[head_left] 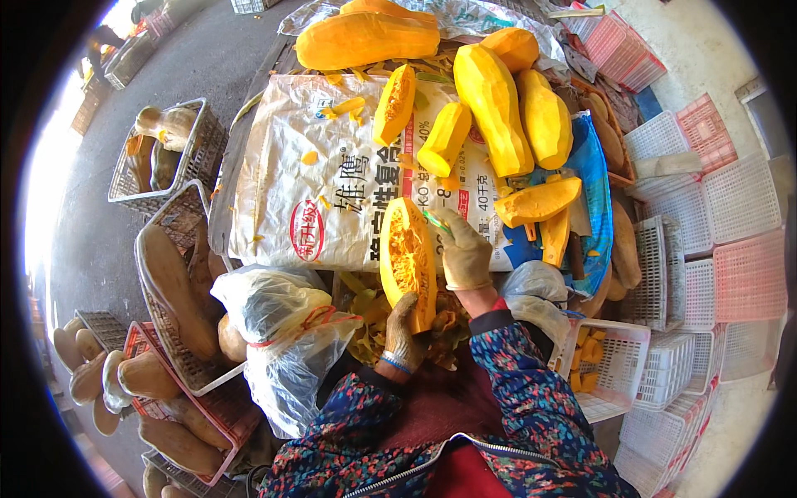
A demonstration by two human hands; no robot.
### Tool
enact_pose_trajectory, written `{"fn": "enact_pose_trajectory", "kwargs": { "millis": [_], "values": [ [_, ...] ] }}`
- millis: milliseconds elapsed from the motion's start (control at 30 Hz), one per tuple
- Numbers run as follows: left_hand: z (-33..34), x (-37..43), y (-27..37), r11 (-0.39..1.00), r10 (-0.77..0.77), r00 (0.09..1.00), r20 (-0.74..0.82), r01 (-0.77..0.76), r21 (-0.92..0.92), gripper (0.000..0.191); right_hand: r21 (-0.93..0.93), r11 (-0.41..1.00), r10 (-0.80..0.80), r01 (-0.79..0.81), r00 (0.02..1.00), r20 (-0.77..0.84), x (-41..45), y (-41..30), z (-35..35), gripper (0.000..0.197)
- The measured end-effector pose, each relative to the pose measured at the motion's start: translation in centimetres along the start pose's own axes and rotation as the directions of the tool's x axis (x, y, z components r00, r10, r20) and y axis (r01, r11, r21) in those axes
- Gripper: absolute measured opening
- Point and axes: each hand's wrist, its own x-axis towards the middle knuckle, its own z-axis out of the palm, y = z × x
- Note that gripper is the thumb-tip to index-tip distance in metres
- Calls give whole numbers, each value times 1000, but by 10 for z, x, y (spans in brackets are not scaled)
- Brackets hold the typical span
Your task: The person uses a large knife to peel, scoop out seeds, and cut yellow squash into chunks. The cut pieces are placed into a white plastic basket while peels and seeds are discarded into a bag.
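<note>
Before me is a lengthwise half of peeled butternut squash (pixel 408 243), its cut face up, with seeds and stringy pulp in the hollow. My left hand (pixel 401 333), in a soiled work glove, grips its lower end. In its own pale glove, my right hand (pixel 464 249) holds a thin green tool (pixel 438 221) beside the squash's right edge; what kind of tool cannot be told. The squash's upper part lies over a white printed woven sack (pixel 280 149). Farther up that sack rest another seeded piece (pixel 395 104) and a peeled neck piece (pixel 445 140).
Several peeled squashes (pixel 495 109) lie at the back. Cut pieces (pixel 538 202) and a brown-handled blade (pixel 576 258) rest on the right. Peelings (pixel 367 311) lie below the sack. A white crate (pixel 613 373) holds squash chunks; crates of unpeeled squash (pixel 180 292) stand left.
</note>
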Motion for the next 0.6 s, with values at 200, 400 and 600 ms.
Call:
{"fn": "enact_pose_trajectory", "kwargs": {
  "millis": [200,400,600],
  "values": [
    [-7,-3,1,992,-84,994,73,91,-86,57,-170,983,-51,64,995,81,12,0,35,38],
    [-20,0,-2,962,-192,976,106,209,-178,49,-233,968,-55,92,985,161,15,-14,49,35],
    [-24,4,-1,992,-85,996,33,88,-87,41,-333,899,-173,284,930,326,29,-16,48,24]
  ]
}}
